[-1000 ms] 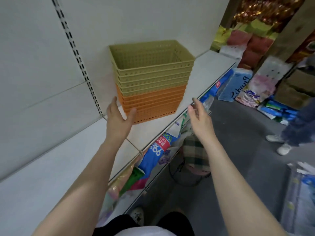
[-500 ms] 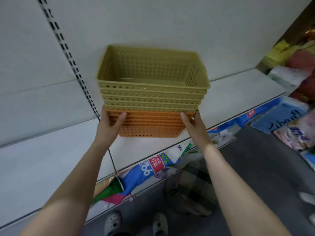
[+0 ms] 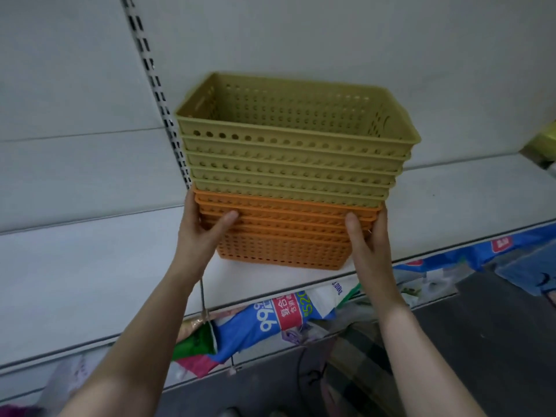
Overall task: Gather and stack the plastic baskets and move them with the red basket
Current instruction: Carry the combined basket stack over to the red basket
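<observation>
Far left: white back panel with a slotted upright [image 3: 152, 85] running down behind the stack's left corner. Left hand [image 3: 200, 233] pressed against the left end of the orange baskets [image 3: 285, 236], thumb laid across their front rims, other fingers hidden behind the end. Between both hands, dead centre: one nested stack, olive-green baskets [image 3: 288, 152] on top, orange ones beneath, all perforated, upright. Stack's bottom edge at or just above the white shelf [image 3: 90, 272]; cannot tell whether touching or lifted clear. Right hand [image 3: 368, 236] clamped on the opposite end of the orange group, thumb over the front rims, palm against the side. Both hands closed on the lower orange part only, none on the green ones above. Forearms angled up from the bottom corners toward the stack. Below the shelf edge, a lower tier with blue-and-white printed bags [image 3: 279, 314] lying flat; more blue packaging [image 3: 511, 254] further right. Dark floor [image 3: 481, 341] at lower right.
</observation>
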Motion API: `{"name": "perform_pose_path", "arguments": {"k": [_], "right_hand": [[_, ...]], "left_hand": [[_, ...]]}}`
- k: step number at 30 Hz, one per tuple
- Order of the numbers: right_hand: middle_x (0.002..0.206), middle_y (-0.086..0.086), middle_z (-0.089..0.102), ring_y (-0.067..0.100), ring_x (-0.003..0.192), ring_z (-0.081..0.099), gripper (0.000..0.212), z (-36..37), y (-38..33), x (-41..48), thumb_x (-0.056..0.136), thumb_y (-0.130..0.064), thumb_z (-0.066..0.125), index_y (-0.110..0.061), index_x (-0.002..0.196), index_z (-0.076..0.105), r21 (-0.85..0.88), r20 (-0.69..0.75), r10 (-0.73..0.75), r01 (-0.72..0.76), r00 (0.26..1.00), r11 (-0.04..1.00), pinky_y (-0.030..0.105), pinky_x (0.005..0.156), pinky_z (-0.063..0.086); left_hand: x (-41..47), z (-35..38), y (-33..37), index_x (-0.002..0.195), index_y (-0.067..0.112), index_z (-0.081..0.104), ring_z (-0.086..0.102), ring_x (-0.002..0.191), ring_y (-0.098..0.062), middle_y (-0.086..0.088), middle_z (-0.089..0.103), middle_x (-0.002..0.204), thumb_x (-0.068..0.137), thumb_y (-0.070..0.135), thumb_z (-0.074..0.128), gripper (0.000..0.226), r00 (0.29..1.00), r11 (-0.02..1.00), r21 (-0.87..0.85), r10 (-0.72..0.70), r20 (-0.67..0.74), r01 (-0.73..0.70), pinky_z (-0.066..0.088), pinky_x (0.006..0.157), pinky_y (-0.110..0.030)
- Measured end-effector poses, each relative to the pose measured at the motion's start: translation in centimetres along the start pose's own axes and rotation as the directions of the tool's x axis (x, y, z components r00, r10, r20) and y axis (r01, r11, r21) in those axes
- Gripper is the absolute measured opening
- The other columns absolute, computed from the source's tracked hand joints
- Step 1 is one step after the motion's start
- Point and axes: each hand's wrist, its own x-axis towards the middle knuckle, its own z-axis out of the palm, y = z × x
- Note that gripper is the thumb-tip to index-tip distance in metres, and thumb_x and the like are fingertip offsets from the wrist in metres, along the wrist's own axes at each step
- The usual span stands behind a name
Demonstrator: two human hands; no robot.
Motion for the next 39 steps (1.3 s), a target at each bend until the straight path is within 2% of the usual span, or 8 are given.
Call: {"name": "perform_pose_path", "arguments": {"k": [4,9,13,20,25,31,36,39], "right_hand": [[0.121,-0.039,0.056,-0.011,0.117,0.054,0.051,-0.2,-3.3,-0.2,0.097,-0.038,0.055,-0.04,0.144,0.036,0.031,0.065,-0.035,0.033,0.997,0.999,0.013,0.092,0.042],[0.12,-0.046,0.05,-0.024,0.113,0.047,0.053,1.7,-8.6,-1.1,0.093,-0.044,0.051,-0.043,0.143,0.031,0.052,0.171,-0.084,0.076,0.982,0.996,-0.003,0.088,0.036],[0.124,-0.044,0.039,-0.036,0.107,0.038,0.058,5.7,-11.5,-3.3,0.089,-0.05,0.048,-0.043,0.142,0.024,0.091,0.255,-0.116,0.095,0.96,0.991,-0.005,0.09,0.03],[0.127,-0.023,0.057,-0.011,0.116,0.053,0.042,15.8,-15.2,-9.4,0.1,-0.03,0.052,-0.03,0.141,0.042,0.17,0.421,-0.209,0.15,0.883,0.974,0.009,0.096,0.039],[0.14,-0.006,0.055,0.009,0.128,0.052,0.061,25.3,-19.0,-15.8,0.094,-0.049,0.053,-0.028,0.148,0.036,0.188,0.508,-0.23,0.153,0.83,0.97,0.038,0.111,0.04],[0.123,-0.023,0.057,-0.016,0.107,0.055,0.048,36.4,-24.5,-23.2,0.1,-0.037,0.052,-0.027,0.145,0.04,0.257,0.552,-0.276,0.155,0.787,0.954,0.015,0.091,0.044],[0.125,-0.021,0.059,0.003,0.116,0.059,0.049,44.3,-29.9,-26.7,0.093,-0.057,0.051,-0.041,0.139,0.041,0.251,0.57,-0.3,0.185,0.765,0.95,0.041,0.102,0.049],[0.129,-0.014,0.061,0.01,0.118,0.06,0.056,48.6,-33.1,-27.8,0.089,-0.063,0.052,-0.039,0.14,0.042,0.273,0.566,-0.322,0.195,0.759,0.942,0.047,0.103,0.049]], "left_hand": [[-3.4,-1.7,3.3,0.139,0.021,0.042,0.062,0.109,-0.01,0.008,0.066,0.114,0.082,0.016,0.072,0.065,0.995,1.0,-0.015,-0.011,-0.104,0.01,0.051,0.095,-0.029],[-7.5,-5.5,9.5,0.138,0.021,0.046,0.065,0.098,-0.008,-0.002,0.067,0.115,0.079,0.017,0.077,0.067,0.961,1.0,0.007,0.004,-0.278,-0.002,0.053,0.087,-0.025],[-11.4,-10.4,12.3,0.14,0.028,0.045,0.068,0.103,-0.016,-0.004,0.069,0.117,0.067,0.038,0.08,0.082,0.915,1.0,0.004,0.026,-0.402,-0.027,0.054,0.091,-0.034],[-20.3,-21.0,13.7,0.139,0.024,0.047,0.068,0.103,-0.014,-0.002,0.069,0.122,0.074,0.023,0.081,0.074,0.814,1.0,0.015,0.028,-0.58,-0.024,0.053,0.092,-0.035],[-27.1,-30.5,14.8,0.137,0.04,0.047,0.067,0.103,-0.009,0.001,0.065,0.129,0.073,0.031,0.082,0.073,0.734,0.999,0.045,0.038,-0.678,-0.009,0.052,0.088,-0.028],[-33.2,-42.6,17.5,0.127,0.057,0.044,0.066,0.1,-0.001,0.012,0.066,0.123,0.069,0.035,0.08,0.072,0.684,0.993,0.113,0.095,-0.723,-0.018,0.051,0.086,-0.021],[-35.3,-51.4,19.9,0.138,0.044,0.044,0.067,0.105,-0.009,0.004,0.065,0.128,0.07,0.042,0.079,0.076,0.653,0.988,0.155,0.131,-0.746,-0.022,0.052,0.092,-0.03],[-35.1,-56.1,21.3,0.143,0.039,0.041,0.067,0.108,-0.01,0.003,0.065,0.129,0.074,0.038,0.076,0.078,0.63,0.979,0.202,0.168,-0.758,-0.017,0.053,0.091,-0.03]]}}
